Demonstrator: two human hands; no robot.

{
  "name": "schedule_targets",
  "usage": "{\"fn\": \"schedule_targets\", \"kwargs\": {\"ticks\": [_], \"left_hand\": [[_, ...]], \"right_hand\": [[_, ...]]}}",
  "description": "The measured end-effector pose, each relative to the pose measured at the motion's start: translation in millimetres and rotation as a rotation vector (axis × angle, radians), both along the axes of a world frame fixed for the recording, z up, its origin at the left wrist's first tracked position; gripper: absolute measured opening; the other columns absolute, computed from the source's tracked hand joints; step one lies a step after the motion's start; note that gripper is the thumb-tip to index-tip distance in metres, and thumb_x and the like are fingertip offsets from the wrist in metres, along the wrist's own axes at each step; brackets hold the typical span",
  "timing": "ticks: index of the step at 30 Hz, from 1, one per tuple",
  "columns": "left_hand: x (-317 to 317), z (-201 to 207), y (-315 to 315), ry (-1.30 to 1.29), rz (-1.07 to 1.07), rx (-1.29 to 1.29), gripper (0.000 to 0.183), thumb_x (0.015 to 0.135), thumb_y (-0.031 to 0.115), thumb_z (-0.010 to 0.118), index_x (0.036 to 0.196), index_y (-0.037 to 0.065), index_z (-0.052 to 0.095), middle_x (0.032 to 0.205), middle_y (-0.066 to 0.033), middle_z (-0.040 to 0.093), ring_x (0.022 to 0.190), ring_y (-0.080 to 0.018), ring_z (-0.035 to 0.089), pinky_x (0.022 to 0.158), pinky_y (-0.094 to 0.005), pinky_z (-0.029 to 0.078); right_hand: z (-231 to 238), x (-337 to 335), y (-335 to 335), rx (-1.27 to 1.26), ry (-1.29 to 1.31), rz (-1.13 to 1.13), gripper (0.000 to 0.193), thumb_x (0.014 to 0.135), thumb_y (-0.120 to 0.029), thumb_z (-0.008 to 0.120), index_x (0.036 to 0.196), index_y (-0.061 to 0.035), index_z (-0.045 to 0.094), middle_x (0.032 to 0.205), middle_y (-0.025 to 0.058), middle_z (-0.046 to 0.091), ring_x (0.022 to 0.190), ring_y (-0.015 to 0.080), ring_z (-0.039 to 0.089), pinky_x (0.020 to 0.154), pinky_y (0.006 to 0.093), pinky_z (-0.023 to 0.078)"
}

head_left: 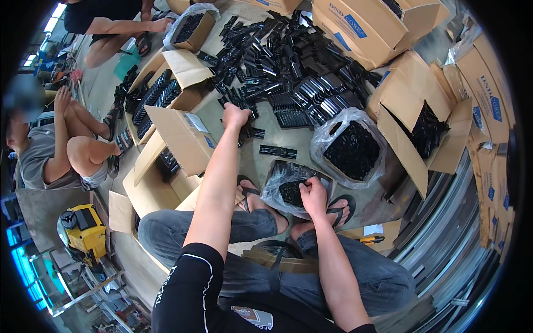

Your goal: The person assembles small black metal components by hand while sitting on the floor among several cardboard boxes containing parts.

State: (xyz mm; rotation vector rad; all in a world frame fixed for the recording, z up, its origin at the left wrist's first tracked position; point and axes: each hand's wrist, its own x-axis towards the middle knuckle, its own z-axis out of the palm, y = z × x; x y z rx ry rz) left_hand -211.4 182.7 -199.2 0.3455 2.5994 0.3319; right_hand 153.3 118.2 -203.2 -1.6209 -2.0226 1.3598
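My left arm stretches forward, and my left hand (236,117) closes on a black plastic part (224,102) at the near left edge of a big heap of black parts (272,61). Close to my feet, my right hand (313,195) is at a small box lined with clear plastic (270,191), holding small black pieces (291,191). Its fingers are curled together over these pieces; what they pinch is hidden. One single flat black part (277,151) lies on the floor between the heap and the small box.
A larger clear bag of small black pieces (355,150) stands to the right. Open cardboard boxes (183,139) flank the heap, with another (411,94) at right. Two people sit at left; one person's hand (160,25) touches a bagged box. Long metal profiles (444,250) lie right.
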Motion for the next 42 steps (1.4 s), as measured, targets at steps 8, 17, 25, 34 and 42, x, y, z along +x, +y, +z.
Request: {"fn": "schedule_targets", "kwargs": {"ticks": [8, 17, 25, 34, 42], "left_hand": [[-45, -36, -22, -0.249, 0.184, 0.286, 0.048, 0.075, 0.033, 0.086, 0.084, -0.010, 0.067, 0.090, -0.0152, 0.071, 0.067, -0.0237, 0.071, 0.053, -0.0341, 0.060], [-42, -35, -37, -0.355, 0.312, 0.539, 0.028, 0.086, 0.019, 0.077, 0.085, -0.005, 0.064, 0.079, -0.0121, 0.068, 0.057, -0.0194, 0.066, 0.047, -0.0334, 0.059], [-6, 21, -63, -0.517, 0.498, 0.885, 0.029, 0.100, 0.021, 0.059, 0.106, -0.007, 0.056, 0.085, -0.0149, 0.067, 0.065, -0.0228, 0.070, 0.053, -0.0328, 0.061], [209, 155, -138, -1.024, -0.039, 0.871, 0.022, 0.097, 0.021, 0.065, 0.092, 0.000, 0.058, 0.081, -0.0092, 0.066, 0.062, -0.0164, 0.068, 0.054, -0.0281, 0.057], [241, 163, -154, -1.542, 0.360, 0.929, 0.055, 0.097, 0.061, 0.045, 0.096, 0.009, 0.061, 0.077, -0.0058, 0.063, 0.056, -0.0184, 0.059, 0.047, -0.0279, 0.044]], "right_hand": [[-3, -7, -3, 0.063, 0.039, 0.002, 0.020, 0.085, -0.016, 0.072, 0.089, 0.0001, 0.060, 0.075, 0.0140, 0.063, 0.066, 0.0277, 0.062, 0.065, 0.0388, 0.050], [-6, -7, -5, -0.031, 0.036, -0.006, 0.020, 0.085, -0.018, 0.072, 0.091, -0.0028, 0.061, 0.080, 0.0146, 0.064, 0.073, 0.0332, 0.064, 0.068, 0.0436, 0.050], [39, -22, 0, 0.031, -0.051, 0.037, 0.026, 0.089, -0.025, 0.069, 0.087, 0.0001, 0.064, 0.074, 0.0179, 0.067, 0.072, 0.0322, 0.068, 0.066, 0.0436, 0.051], [139, -41, 30, -0.431, 0.675, -0.183, 0.035, 0.098, -0.039, 0.062, 0.104, -0.0040, 0.061, 0.080, -0.0001, 0.059, 0.056, 0.0053, 0.049, 0.047, 0.0225, 0.037], [158, -25, -3, -0.534, 0.835, -0.076, 0.031, 0.103, -0.030, 0.053, 0.107, -0.0026, 0.067, 0.088, 0.0015, 0.066, 0.076, 0.0072, 0.062, 0.071, 0.0248, 0.051]]}}
